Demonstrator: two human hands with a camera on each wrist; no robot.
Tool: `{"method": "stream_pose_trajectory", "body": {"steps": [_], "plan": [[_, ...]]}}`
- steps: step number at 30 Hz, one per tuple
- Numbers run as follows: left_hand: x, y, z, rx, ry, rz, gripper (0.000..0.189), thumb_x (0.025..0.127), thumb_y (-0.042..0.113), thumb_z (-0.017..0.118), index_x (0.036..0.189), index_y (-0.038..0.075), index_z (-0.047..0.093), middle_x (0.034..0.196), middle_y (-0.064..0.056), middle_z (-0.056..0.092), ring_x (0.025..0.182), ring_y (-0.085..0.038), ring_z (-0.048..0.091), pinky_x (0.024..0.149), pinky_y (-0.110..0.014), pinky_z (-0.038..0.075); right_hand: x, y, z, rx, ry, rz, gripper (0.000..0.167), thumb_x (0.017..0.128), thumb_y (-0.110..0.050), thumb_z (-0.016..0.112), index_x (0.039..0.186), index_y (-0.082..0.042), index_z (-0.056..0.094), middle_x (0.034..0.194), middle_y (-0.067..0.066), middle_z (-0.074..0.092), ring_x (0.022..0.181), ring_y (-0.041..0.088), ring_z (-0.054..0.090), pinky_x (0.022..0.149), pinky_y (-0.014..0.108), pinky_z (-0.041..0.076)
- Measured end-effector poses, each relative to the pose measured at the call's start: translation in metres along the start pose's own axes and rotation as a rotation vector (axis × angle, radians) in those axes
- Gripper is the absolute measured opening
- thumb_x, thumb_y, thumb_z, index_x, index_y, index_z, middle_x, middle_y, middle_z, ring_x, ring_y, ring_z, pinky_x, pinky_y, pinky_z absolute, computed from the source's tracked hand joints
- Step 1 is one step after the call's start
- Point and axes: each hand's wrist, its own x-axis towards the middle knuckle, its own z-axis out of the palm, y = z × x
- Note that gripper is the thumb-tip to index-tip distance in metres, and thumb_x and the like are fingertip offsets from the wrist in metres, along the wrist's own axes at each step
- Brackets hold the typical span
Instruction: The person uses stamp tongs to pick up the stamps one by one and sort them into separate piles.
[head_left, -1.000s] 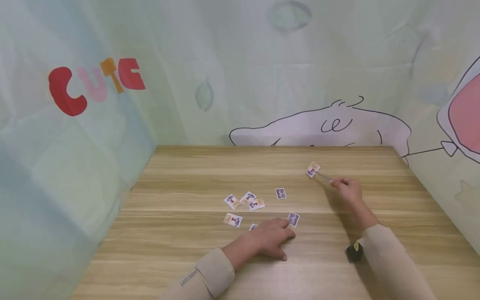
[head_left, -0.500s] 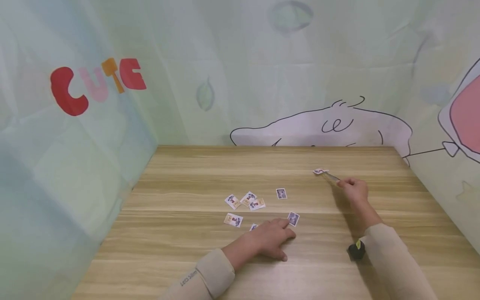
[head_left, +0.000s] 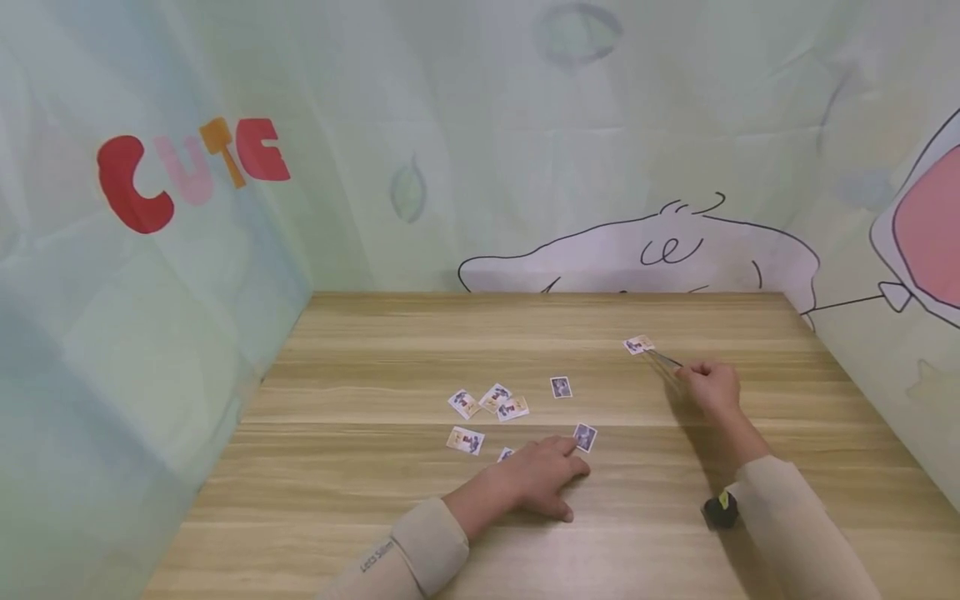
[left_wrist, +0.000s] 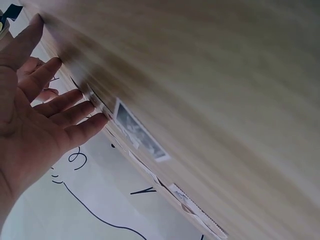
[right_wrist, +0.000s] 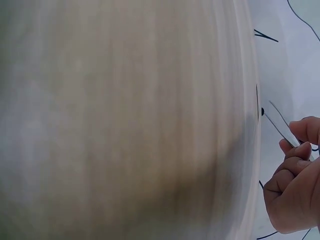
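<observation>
My right hand [head_left: 712, 387] pinches a pair of metal tweezers [head_left: 664, 358] at the back right. Their tips are at the edge of a colourful stamp [head_left: 638, 344], which lies flat on the wooden table [head_left: 375, 533]. In the right wrist view the two legs of the tweezers [right_wrist: 280, 130] stand apart. My left hand [head_left: 538, 479] rests on the table with fingers spread, its fingertips right at a grey stamp [head_left: 586, 437]. Part of another stamp [head_left: 507, 454] is hidden behind that hand. The left wrist view shows the grey stamp [left_wrist: 137, 131] beside the little finger.
Three colourful stamps lie close together, the front one [head_left: 513, 407] overlapping its neighbour. One more colourful stamp [head_left: 467, 440] is in front of them, and a second grey stamp [head_left: 561, 387] to their right. A small black piece [head_left: 722, 510] with a yellow mark is at the right sleeve.
The stamp at the tweezers was tilted up, then turned flatter and shifted slightly right; now it lies flat. My right hand moved a little right and nearer. The left hand stayed in place.
</observation>
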Motion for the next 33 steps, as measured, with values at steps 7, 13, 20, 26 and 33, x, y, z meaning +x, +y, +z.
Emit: {"method": "stream_pose_trajectory", "body": {"steps": [7,13,20,26,33], "plan": [[0.001,0.0,0.002,-0.003,0.002,0.003,0.059,0.071,0.042,0.077,0.123,0.021,0.058,0.131,-0.006,0.046,0.12,-0.018,0.042,0.097,-0.032,0.039,-0.009,-0.001,-0.004,0.01,-0.031,-0.036,0.031,0.085,-0.017,0.063,0.095,0.011,0.064,0.086,0.014,0.063,0.075,0.02,0.049,0.058,0.025,0.041],[-0.001,-0.003,0.003,-0.008,0.002,0.006,0.06,0.074,0.042,0.074,0.127,0.022,0.055,0.137,-0.008,0.043,0.125,-0.02,0.039,0.1,-0.034,0.036,-0.031,-0.009,-0.005,0.03,-0.134,-0.157,0.029,0.085,-0.016,0.065,0.092,0.013,0.064,0.079,0.009,0.065,0.073,0.018,0.05,0.062,0.028,0.041],[0.001,-0.005,0.003,0.016,0.004,0.016,0.06,0.077,0.044,0.07,0.13,0.022,0.052,0.14,-0.009,0.041,0.127,-0.022,0.037,0.102,-0.037,0.033,-0.043,-0.004,-0.005,0.053,-0.272,-0.189,0.034,0.087,-0.025,0.066,0.097,0.007,0.065,0.088,0.01,0.065,0.083,0.022,0.051,0.069,0.032,0.042],[0.003,-0.004,0.001,0.022,0.0,0.019,0.062,0.077,0.046,0.07,0.131,0.021,0.052,0.135,-0.007,0.045,0.124,-0.02,0.039,0.1,-0.036,0.035,-0.045,-0.002,-0.005,0.044,-0.395,-0.298,0.021,0.084,-0.018,0.068,0.089,0.003,0.068,0.081,0.007,0.063,0.072,0.02,0.049,0.059,0.027,0.043],[0.006,-0.005,-0.001,0.008,0.009,0.011,0.062,0.076,0.045,0.071,0.129,0.018,0.053,0.124,-0.003,0.051,0.113,-0.016,0.047,0.096,-0.032,0.038,-0.049,-0.001,-0.004,0.046,-0.535,-0.345,0.012,0.082,-0.011,0.069,0.086,0.001,0.068,0.08,0.006,0.063,0.073,0.018,0.054,0.062,0.025,0.047]]}}
